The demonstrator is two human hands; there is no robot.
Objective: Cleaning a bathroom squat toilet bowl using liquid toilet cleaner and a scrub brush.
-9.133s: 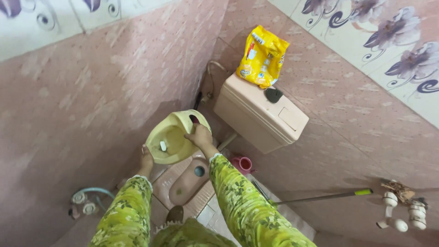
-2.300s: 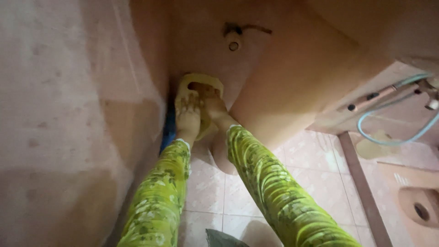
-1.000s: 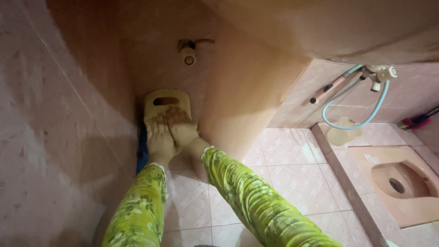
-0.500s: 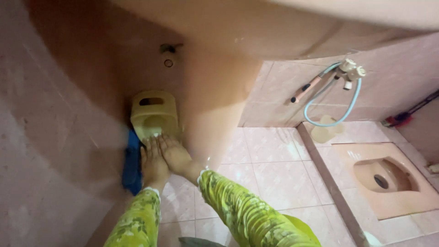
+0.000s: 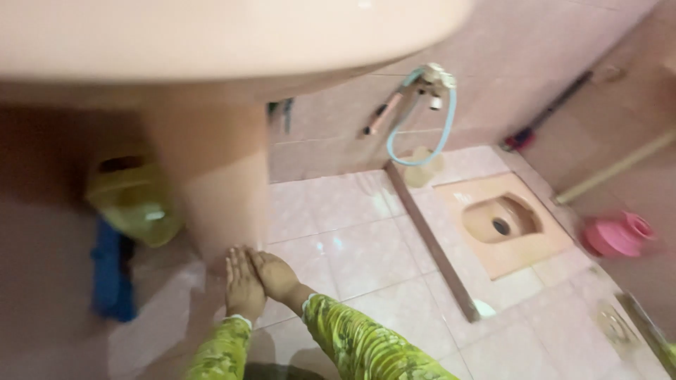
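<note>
My left hand (image 5: pixel 241 287) and my right hand (image 5: pixel 274 276) are side by side over the pink floor tiles, fingers stretched out and empty, in front of the foot of a peach washbasin pedestal (image 5: pixel 204 183). A yellow-green plastic container (image 5: pixel 134 200) lies behind the pedestal to the left, apart from both hands. Beside it on the floor stands a blue object (image 5: pixel 110 271). Both arms wear green patterned sleeves.
The basin bowl (image 5: pixel 211 35) overhangs the top of the view. A squat toilet pan (image 5: pixel 500 222) sits on a raised step at right, with a hose and tap (image 5: pixel 426 91) on the wall, a pink plunger-like thing (image 5: pixel 620 236) and a long stick (image 5: pixel 612 169).
My hands have let go of the yellow-green container and drawn back from it toward me. The view has swung right, bringing the squat pan into sight.
</note>
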